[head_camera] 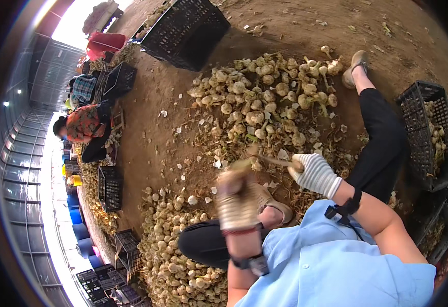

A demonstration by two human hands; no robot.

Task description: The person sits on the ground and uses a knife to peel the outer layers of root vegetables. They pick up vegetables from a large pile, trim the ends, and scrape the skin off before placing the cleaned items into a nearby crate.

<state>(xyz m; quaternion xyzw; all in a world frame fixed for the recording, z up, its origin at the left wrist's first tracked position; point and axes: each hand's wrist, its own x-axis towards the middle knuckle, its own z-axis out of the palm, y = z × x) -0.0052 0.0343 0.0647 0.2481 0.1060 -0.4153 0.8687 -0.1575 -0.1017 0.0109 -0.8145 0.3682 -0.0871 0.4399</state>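
Note:
My right hand [313, 173], in a white and grey striped glove, grips the wooden handle [297, 166] of a small tool, probably a knife. Its thin blade [272, 159] points left toward my other hand. My left hand [238, 203], also gloved and blurred by motion, is closed around what looks like a garlic bulb, with a pale stem [243, 165] sticking out at the top. Its exact shape is too blurred to tell. Just beyond both hands lies a heap of garlic bulbs [256, 105] on the dirt floor, among roots and papery skins.
A larger garlic pile [181, 253] spreads beside my bent left knee. One black plastic crate [187, 36] stands beyond the heap; another crate [425, 130], holding garlic, is right of my leg. At left, a person in an orange patterned top [85, 122] sits near more crates [110, 188].

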